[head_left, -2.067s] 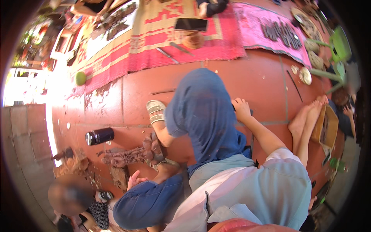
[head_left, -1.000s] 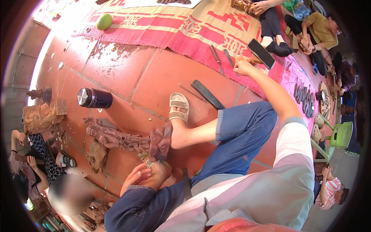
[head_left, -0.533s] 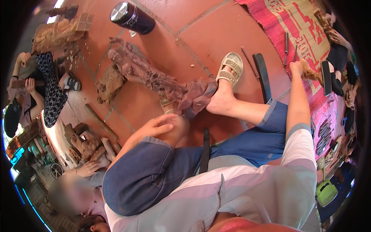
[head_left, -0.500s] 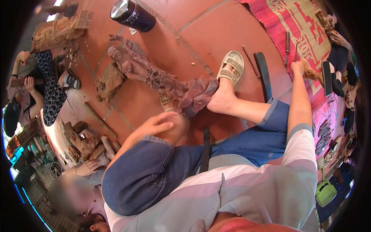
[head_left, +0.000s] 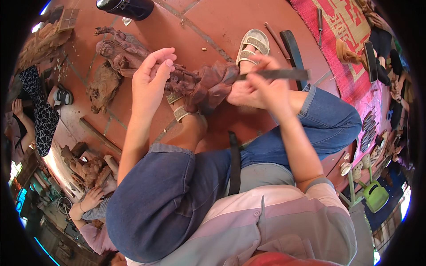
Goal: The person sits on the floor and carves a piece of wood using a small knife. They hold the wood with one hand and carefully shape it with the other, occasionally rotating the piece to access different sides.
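Carving: lies flat, blocky base between the feet; likely heavy and stiff, its thin parts fragile; the base seems the surest hold. Left hand: slack, fingers parted, above the carving, contact unclear. Right hand, blurred: clasped round a dark tool, probably light, rigid; sharpness cannot be told. Room: tiles beyond the carving toward the mat; edges: feet hem the base

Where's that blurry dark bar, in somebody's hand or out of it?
In: the right hand holds the dark bar, one end jutting out to the right. Blur hides the exact grip.
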Demonstrator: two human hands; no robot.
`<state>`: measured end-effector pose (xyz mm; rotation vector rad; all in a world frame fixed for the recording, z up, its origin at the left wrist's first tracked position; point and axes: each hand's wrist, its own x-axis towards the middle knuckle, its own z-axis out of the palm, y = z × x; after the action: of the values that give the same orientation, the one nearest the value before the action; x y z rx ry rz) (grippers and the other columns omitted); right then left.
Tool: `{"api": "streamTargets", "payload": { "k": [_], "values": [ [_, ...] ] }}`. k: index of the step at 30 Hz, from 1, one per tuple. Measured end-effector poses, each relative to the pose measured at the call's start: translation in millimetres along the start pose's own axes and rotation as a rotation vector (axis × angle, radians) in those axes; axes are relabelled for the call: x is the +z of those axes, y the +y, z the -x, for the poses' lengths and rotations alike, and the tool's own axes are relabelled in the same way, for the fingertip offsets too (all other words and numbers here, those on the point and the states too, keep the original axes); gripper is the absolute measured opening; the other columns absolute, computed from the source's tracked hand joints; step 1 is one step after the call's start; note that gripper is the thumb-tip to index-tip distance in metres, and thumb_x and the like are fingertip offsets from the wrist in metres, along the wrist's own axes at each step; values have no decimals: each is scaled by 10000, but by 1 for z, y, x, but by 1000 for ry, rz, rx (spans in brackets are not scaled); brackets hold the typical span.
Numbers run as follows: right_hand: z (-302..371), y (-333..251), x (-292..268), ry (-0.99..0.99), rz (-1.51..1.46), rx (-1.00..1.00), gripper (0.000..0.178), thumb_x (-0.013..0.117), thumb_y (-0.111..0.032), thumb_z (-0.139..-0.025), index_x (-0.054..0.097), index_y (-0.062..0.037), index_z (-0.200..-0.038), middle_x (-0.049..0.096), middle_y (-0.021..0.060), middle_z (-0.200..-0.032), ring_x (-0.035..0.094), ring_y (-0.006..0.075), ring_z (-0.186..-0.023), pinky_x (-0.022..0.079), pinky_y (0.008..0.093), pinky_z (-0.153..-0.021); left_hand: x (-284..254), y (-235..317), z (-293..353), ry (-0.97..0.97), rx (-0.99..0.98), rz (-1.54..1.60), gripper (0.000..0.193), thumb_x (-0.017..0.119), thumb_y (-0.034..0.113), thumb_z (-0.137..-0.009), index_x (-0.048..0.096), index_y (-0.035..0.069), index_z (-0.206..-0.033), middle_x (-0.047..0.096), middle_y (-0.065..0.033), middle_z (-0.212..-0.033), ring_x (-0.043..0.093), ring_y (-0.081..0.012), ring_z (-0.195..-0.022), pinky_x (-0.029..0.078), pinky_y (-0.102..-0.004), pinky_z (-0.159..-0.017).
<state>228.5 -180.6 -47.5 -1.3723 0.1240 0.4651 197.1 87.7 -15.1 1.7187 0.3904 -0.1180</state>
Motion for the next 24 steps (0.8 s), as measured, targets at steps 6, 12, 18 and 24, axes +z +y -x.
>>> {"api": "streamTargets", "payload": {
  "k": [6,12,18,24],
  "values": [
    [30,58,22,-66,322,-264,161,624,45,-814,576,-43,-940,582,61,-907,636,148,-819,529,246,-669,-24,-35,11,222,-85,114,273,567,88,-926,601,59,-1195,633,-36,-1053,574,-57,-804,472,-195,-717],
    [25,66,40,-237,619,-605,305,657,55,-757,542,-60,-1015,591,112,-1025,602,234,-905,501,292,-746,-13,-53,23,155,-53,35,275,578,49,-900,602,26,-1173,562,-15,-1090,531,-42,-804,460,-195,-731],
    [40,78,16,-332,808,-654,258,689,47,-711,567,-46,-919,613,121,-974,620,270,-831,508,305,-723,-15,-52,22,147,-85,69,254,578,31,-897,611,15,-1148,553,-10,-1076,529,-43,-797,453,-199,-739],
    [33,42,27,-173,576,-422,168,674,36,-744,589,-34,-870,631,82,-863,647,193,-826,532,305,-660,-10,-39,17,166,90,-166,233,565,9,-894,627,17,-1118,569,-19,-1070,541,-46,-822,454,-189,-725]
  ]
}}
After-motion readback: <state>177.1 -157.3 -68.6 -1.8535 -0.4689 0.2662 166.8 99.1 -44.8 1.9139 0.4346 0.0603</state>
